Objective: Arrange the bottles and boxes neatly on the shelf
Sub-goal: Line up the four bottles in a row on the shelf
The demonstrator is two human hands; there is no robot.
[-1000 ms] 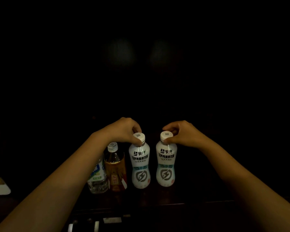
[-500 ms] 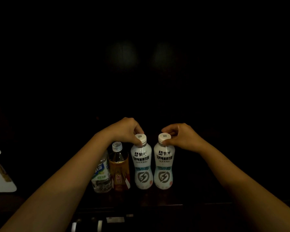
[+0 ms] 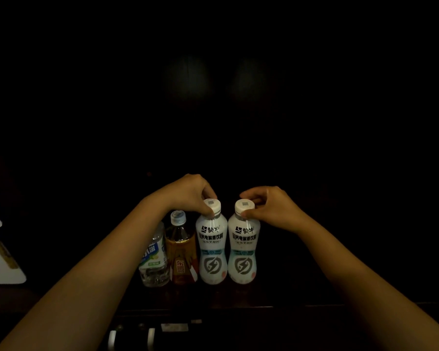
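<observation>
We pinch the caps of two white bottles (image 3: 227,252), left hand (image 3: 188,196) and right hand (image 3: 269,206), closing the row; next, release gently.

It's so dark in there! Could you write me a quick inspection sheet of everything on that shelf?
Surface: dark shelf, dimly lit.
Job's things: two white plastic drink bottles, upright, side by side; amber tea bottle and clear water bottle to their left. Boxes: nothing seen.
Clutter: pale flat object at left edge, unclear.
Grips: left hand pinches one white cap; right hand pinches the other.
Cables: nothing seen.
Surroundings: too dark to tell.
</observation>
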